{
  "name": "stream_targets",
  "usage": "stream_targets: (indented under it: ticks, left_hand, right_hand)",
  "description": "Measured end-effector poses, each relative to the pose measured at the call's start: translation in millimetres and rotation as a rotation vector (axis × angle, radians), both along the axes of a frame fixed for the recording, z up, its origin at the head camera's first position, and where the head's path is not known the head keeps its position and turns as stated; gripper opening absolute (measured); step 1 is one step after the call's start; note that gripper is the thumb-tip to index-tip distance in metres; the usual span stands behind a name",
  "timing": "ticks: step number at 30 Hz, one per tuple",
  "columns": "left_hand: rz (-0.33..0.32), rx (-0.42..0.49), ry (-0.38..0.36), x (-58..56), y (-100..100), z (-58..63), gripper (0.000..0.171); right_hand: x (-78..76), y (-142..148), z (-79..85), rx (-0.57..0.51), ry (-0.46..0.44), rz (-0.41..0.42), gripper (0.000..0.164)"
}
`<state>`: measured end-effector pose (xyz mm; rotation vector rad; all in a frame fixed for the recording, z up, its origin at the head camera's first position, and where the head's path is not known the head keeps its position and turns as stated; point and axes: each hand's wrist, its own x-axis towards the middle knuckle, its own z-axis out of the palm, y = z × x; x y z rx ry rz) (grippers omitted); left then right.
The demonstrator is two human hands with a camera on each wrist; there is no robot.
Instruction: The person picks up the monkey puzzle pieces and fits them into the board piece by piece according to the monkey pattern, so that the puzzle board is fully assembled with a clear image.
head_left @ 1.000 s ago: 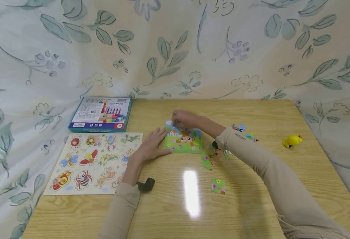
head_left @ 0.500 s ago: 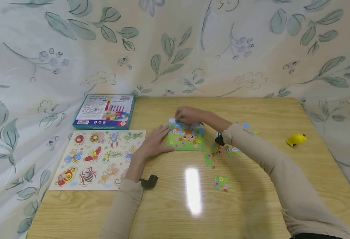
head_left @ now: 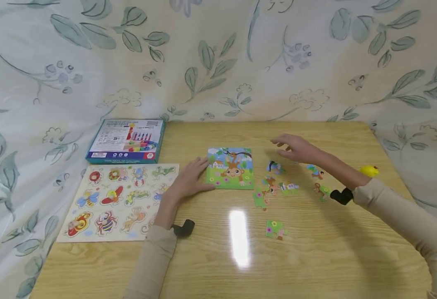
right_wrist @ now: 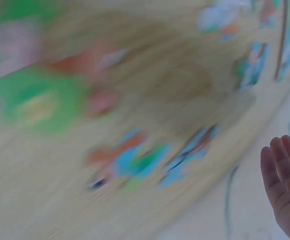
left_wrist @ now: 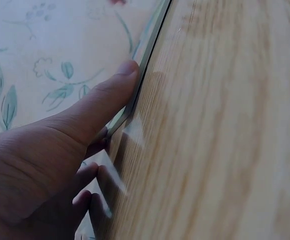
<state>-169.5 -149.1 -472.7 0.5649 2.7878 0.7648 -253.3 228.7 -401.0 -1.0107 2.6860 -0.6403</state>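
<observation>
The square monkey picture puzzle board (head_left: 230,176) lies flat in the middle of the table. My left hand (head_left: 189,179) rests at its left side, fingers along the edge and thumb at the near corner. In the left wrist view the left thumb (left_wrist: 105,100) lies against the board's thin edge. My right hand (head_left: 297,148) hovers right of the board with loosely extended fingers and nothing in them. Below and around it lie loose jigsaw pieces, among them a blue one (head_left: 274,167) and a green one (head_left: 260,199). The right wrist view shows several blurred pieces.
A pegless insect picture board (head_left: 106,238) lies at the left, with a boxed toy set (head_left: 125,143) behind it. One green jigsaw piece (head_left: 274,228) sits nearer the front. A yellow toy chick (head_left: 369,170) stands at the right, and patterned cloth (head_left: 218,62) hangs behind the table.
My right hand has come off the top of the puzzle board and moved right, uncovering the picture's upper part. My left hand has stayed at the board's left side.
</observation>
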Motion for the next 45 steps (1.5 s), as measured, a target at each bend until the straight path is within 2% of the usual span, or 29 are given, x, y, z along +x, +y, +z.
stream_targets:
  ticks: [4,10,17,21,29,32,35,38,42,45]
  left_hand:
    - [0.006,-0.015,-0.011,2.1,-2.5,1.1,0.093]
    - [0.003,-0.023,-0.010,1.0,-2.7,1.2,0.093]
    - [-0.001,-0.011,0.001,0.5,-1.1,2.1,0.091]
    - [0.003,-0.012,-0.011,0.1,-0.7,1.3,0.092]
    - [0.005,-0.013,-0.007,-0.4,-0.8,1.6,0.092]
    - [0.003,-0.013,-0.012,-0.5,-0.8,2.2,0.093]
    - [0.001,-0.013,-0.011,-0.8,-0.9,3.6,0.092]
    - [-0.010,-0.001,-0.006,-1.3,-0.6,5.5,0.092]
    - [-0.006,0.012,-0.017,-0.4,-0.4,6.7,0.091]
    - [0.001,0.016,-0.022,0.7,0.2,4.9,0.091]
  right_hand:
    - [12.7,30.3,1.8,0.076,0.019,-0.020,0.047]
    - [26.4,59.7,3.2,0.197,0.081,-0.005,0.050]
    - [41.4,77.8,-0.7,0.216,0.063,-0.019,0.052]
    - [49.6,80.0,-4.4,0.202,0.097,0.043,0.046]
    - [59.8,83.6,-0.8,0.231,0.285,0.161,0.037]
    - [62.5,85.7,3.4,0.235,0.316,0.178,0.035]
    - [61.6,87.9,7.6,0.272,0.303,0.166,0.033]
    - [57.5,89.0,13.4,0.337,0.275,0.118,0.028]
    - [41.8,86.4,17.7,0.393,0.279,0.082,0.024]
    - [25.4,81.4,15.1,0.374,0.301,0.083,0.025]
